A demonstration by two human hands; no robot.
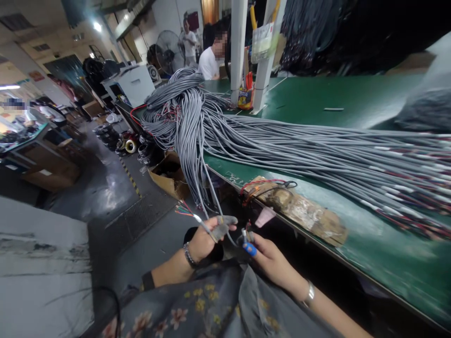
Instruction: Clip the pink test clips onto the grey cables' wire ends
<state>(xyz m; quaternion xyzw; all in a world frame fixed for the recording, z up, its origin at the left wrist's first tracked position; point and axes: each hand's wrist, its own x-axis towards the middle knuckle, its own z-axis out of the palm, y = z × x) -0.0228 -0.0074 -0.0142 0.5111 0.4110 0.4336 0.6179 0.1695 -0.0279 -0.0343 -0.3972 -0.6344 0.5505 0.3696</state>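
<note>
My left hand, with grey cots on its fingertips, is closed on a grey cable; the cable's stripped coloured wires fan out to the left at its end. My right hand, a blue cot on the thumb, pinches another part of a thin grey cable close beside the left hand. Both hands hang below the front edge of a green workbench. A big bundle of grey cables lies across the bench and droops over its edge toward my hands.
A taped cardboard pad with loose wires sits on the bench edge. White posts stand on the bench. An open cardboard box and tape rolls lie on the floor. A person in white sits behind the bench, a fan nearby.
</note>
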